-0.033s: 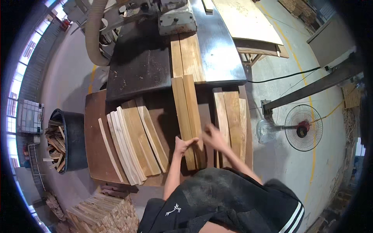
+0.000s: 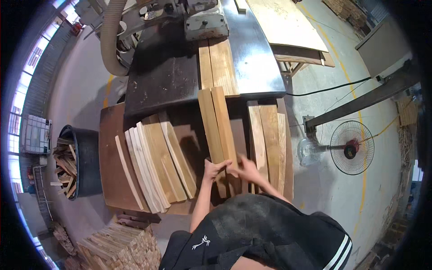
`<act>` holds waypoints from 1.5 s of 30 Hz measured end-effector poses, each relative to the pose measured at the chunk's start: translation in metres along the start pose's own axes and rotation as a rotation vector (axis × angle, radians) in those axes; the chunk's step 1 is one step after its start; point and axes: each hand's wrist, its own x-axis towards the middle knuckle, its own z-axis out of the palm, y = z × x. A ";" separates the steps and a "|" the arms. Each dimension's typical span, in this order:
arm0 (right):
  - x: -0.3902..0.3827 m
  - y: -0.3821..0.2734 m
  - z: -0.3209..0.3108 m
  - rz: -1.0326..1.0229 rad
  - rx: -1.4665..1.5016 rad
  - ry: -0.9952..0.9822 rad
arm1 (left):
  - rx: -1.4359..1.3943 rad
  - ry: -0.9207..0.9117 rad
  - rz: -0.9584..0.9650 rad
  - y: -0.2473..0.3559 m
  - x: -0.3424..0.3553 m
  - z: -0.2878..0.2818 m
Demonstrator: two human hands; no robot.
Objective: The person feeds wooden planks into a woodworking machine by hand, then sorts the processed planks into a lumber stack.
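Note:
Two long, narrow wooden boards [image 2: 212, 130] lie lengthwise side by side in front of me, their far ends against the planks on the machine table. My left hand [image 2: 217, 170] is wrapped round their near part, thumb across the top. From the right, my right hand [image 2: 246, 171] grips the right-hand board [image 2: 226, 135] by its edge, close to my left fingers; that hand is slightly blurred. Ahead, two planks [image 2: 219, 63] lie on the dark metal machine table [image 2: 166, 85], running under the grey machine head [image 2: 206, 26].
On the brown board [image 2: 111, 166], several wooden strips [image 2: 157, 157] lie to the left and more planks [image 2: 270, 139] to the right. A black bin [image 2: 87, 166] of offcuts stands left. Stacked wood [image 2: 121, 245] sits at lower left. A fan [image 2: 352, 147] and a metal beam [image 2: 355, 105] are at right.
My right hand has come in leftward onto the right-hand board. That board's near end has shifted slightly to the right, while my left hand keeps its hold.

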 end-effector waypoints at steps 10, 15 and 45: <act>-0.115 -0.006 -0.019 -0.260 0.504 0.317 | 0.065 0.085 0.209 0.034 -0.050 0.017; -0.162 -0.017 -0.061 -0.015 1.136 0.074 | 0.341 0.204 0.242 0.005 -0.045 -0.026; 0.017 -0.026 -0.087 -0.191 0.086 0.570 | 1.565 0.770 0.170 0.063 -0.009 -0.156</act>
